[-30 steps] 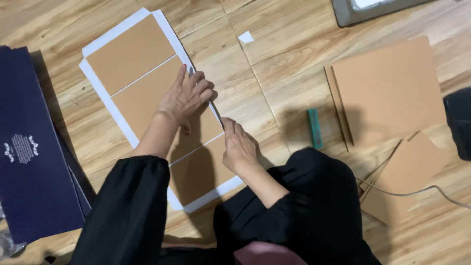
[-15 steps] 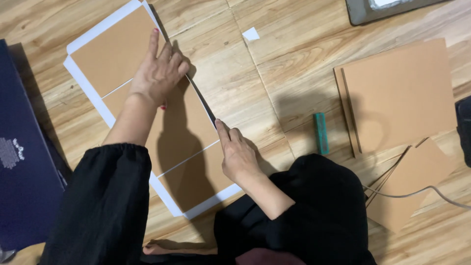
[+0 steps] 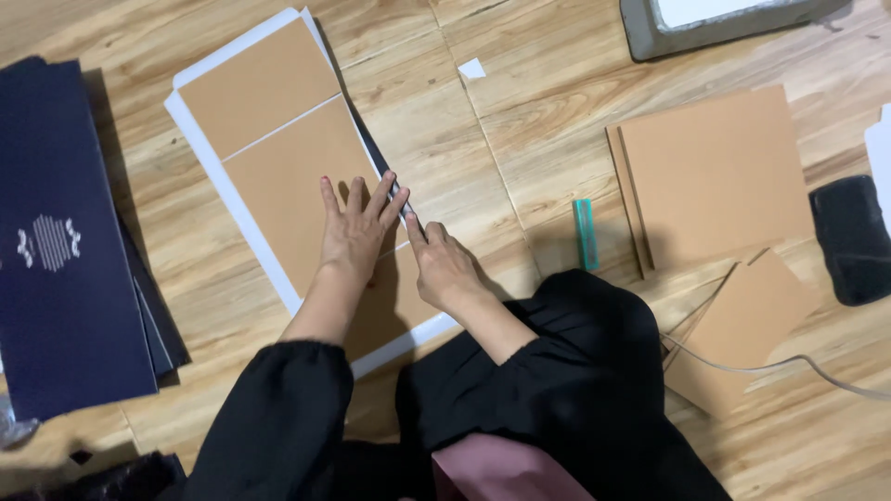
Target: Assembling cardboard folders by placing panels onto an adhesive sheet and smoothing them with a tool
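Head view: the person sits on a wooden floor point(image 3: 520, 121) with a long white sheet point(image 3: 200, 148) laid out in front of the knees, running from far left to near centre. Brown cardboard panels point(image 3: 278, 139) lie flat on it in a row, and a dark strip point(image 3: 367, 139) shows along the sheet's right edge. The left hand point(image 3: 355, 237) lies flat on the nearer panel, fingers spread and released, pressing down rather than grasping. The right hand point(image 3: 444, 267) is just beside it at the right edge, index finger stretched along the edge, the other fingers loosely curled; whether it pinches anything cannot be told.

The panels look stiff and light, likely to slide on the smooth sheet, so a flat palm suits them better than a pinch. The white sheet looks thin and creasable; it is best taken at the right-hand border, where the fingertips already sit.

To the left lies a stack of dark blue covers point(image 3: 65, 250). To the right are more brown boards point(image 3: 715, 176), a small teal tool point(image 3: 585, 234), a black pad point(image 3: 852, 237) and a thin cable point(image 3: 770, 366).

Against the frame half a second earlier, the left hand has come back from the far end of the sheet to the near panel, next to the right hand, which has barely shifted.
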